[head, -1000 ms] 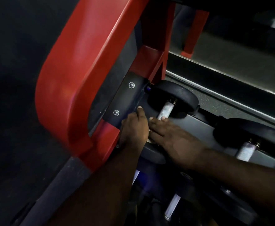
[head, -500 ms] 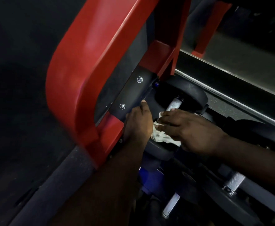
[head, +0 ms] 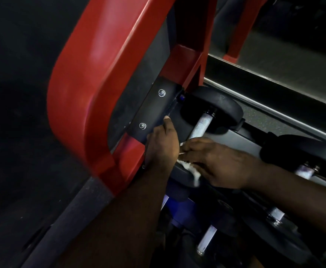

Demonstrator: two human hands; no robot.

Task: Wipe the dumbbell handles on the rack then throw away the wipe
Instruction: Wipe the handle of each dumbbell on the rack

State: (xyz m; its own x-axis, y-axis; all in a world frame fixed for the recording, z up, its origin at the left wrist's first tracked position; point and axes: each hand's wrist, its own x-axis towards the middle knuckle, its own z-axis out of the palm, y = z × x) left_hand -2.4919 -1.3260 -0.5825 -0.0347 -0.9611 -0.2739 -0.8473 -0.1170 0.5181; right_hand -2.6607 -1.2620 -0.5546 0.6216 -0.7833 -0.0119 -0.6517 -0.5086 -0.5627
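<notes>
Head view, single camera. Right hand (head: 216, 163) pinched the white wipe (head: 189, 168), fingers curled over it, at the near end of the knurled dumbbell handle (head: 199, 126). The wipe was bunched and partly trailing over the near head (head: 179, 180) of that dumbbell. The upper stretch of the handle toward the far head (head: 218, 105) was bare, no wipe on it. Left hand (head: 162, 146) sat just beside the right and seemed to touch it. Its thumb pointed up along the black bracket plate (head: 154, 111), which carried two bolts (head: 142, 125) on the red rack (head: 100, 84). The left fingers were hidden under the hand, so couldn't tell whether it gripped anything or only braced. Both forearms came in from the bottom of the frame, the left one steep, the right one crossing in from the right with a fairly flat wrist.

Judgement: the step in hand was wiping this end handle. To do it well, wrap the wipe fully round the bar, run it the whole length up to the far head, and twist so the knurling underneath gets cleaned too. The left hand would serve best steadying the dumbbell against rolling. Second dumbbell (head: 293, 149) to the right and lower handles (head: 276, 213) on the shelf below were yet to do, so most of the task probably remained. No bin in sight.
</notes>
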